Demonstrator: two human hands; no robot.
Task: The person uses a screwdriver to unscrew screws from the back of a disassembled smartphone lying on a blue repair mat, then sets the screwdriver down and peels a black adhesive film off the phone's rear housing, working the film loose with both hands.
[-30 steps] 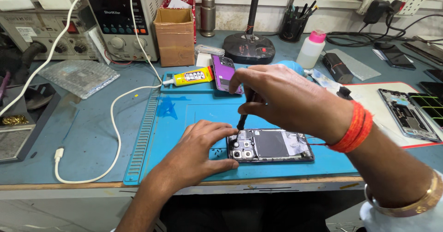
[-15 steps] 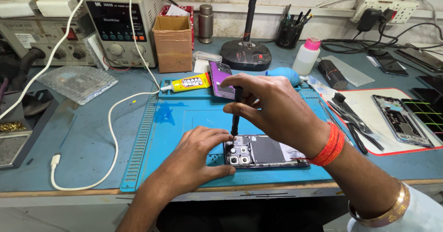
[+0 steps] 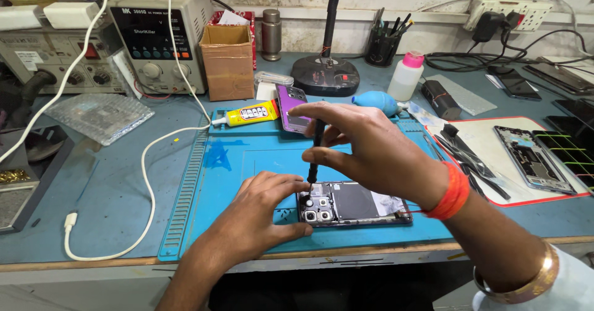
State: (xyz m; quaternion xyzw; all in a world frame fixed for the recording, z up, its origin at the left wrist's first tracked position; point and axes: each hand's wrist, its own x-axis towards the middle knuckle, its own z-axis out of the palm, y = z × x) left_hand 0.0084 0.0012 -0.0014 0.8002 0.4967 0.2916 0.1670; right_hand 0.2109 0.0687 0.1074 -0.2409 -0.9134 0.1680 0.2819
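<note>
Since the earlier frame, right hand (image 3: 371, 147) and screwdriver (image 3: 315, 156) have stayed over the phone's (image 3: 356, 203) camera end; the view has shifted slightly. Right grip is closed around the screwdriver, held nearly upright, tip touching the phone near its camera module. Left hand (image 3: 260, 215) lies flat on the blue mat (image 3: 247, 156), fingers spread, thumb and fingertips touching the phone's left end, holding nothing. Phone lies open, back up, near the tabletop's (image 3: 99, 181) front edge. A glue tube (image 3: 247, 114) lies behind
</note>
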